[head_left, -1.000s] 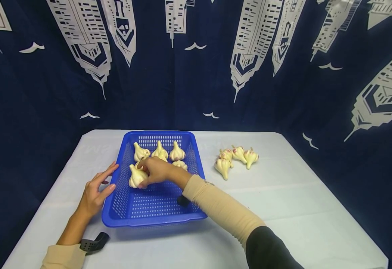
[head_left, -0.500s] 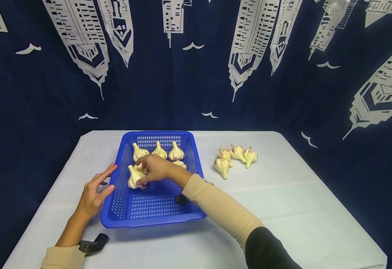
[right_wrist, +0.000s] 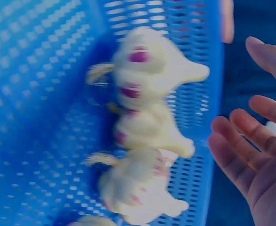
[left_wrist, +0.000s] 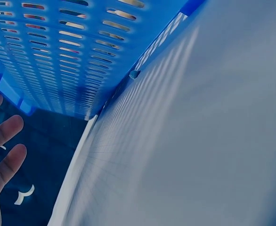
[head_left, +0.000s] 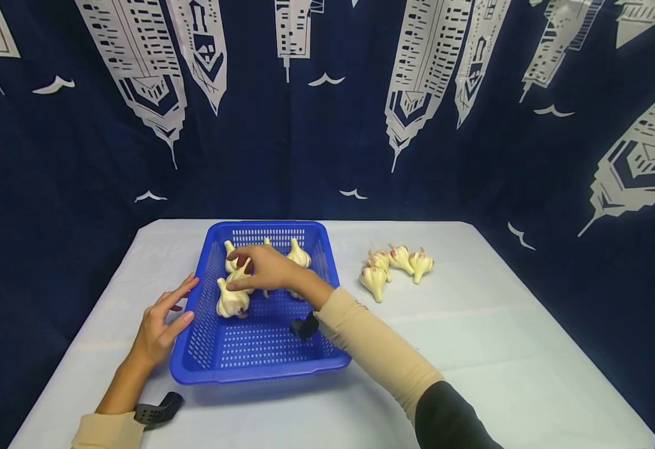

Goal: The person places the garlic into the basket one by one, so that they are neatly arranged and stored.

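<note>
The right hand (head_left: pixel 266 268) hovers inside the blue basket (head_left: pixel 260 375), its grip released, just above garlic bulbs (head_left: pixel 232 304) along the left side. The left hand (head_left: pixel 156 324) is at the basket's edge, fingers relaxed, grasping nothing. A low withdrawal could let fingers or the black wrist strap (head_left: pixel 304 327) knock bulbs over; four loose bulbs (head_left: pixel 373 282) on the counter (head_left: pixel 473 349) might roll if bumped

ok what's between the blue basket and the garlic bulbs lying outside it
In the head view, only bare white tabletop lies between the blue basket and the loose garlic bulbs.
</note>
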The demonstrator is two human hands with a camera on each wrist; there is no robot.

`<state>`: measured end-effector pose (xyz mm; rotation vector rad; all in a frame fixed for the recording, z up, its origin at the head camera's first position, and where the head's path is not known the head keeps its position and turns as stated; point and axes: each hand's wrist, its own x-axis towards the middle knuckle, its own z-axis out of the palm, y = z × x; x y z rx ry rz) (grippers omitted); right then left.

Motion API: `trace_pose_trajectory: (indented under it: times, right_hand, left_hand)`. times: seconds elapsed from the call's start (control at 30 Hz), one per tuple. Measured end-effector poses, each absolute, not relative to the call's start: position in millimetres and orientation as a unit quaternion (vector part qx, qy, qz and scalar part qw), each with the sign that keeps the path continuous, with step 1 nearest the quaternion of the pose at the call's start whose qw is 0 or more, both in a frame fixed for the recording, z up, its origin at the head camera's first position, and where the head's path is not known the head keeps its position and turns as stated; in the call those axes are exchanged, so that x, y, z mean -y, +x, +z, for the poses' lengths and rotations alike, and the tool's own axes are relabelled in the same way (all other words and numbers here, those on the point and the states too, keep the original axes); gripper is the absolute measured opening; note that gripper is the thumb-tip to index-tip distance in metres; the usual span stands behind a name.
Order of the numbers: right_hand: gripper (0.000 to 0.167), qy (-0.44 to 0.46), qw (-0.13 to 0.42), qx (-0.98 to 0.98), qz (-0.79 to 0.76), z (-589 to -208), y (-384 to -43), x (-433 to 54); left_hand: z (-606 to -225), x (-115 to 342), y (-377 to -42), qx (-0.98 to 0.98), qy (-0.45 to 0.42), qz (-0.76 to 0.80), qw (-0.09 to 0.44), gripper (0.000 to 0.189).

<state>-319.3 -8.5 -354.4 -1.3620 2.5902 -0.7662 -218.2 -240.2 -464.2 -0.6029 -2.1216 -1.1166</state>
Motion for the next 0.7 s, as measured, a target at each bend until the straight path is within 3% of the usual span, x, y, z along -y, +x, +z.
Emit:
trace_pose_trajectory:
  times: [0.33, 0.7]
  right_hand:
    - [0.052, -0.421, 0.037, -0.856, -0.297, -322, -328, -37]
    - [0.048, -0.395, -0.012, -0.861, -0.319, -326, -337, -95]
  left_hand:
    - [-463, 239, -219, 0.808, -0.235, -0.428, 0.329, 0.057]
    - [-464, 238, -217, 0.809, -0.229, -0.430, 0.329, 0.058]
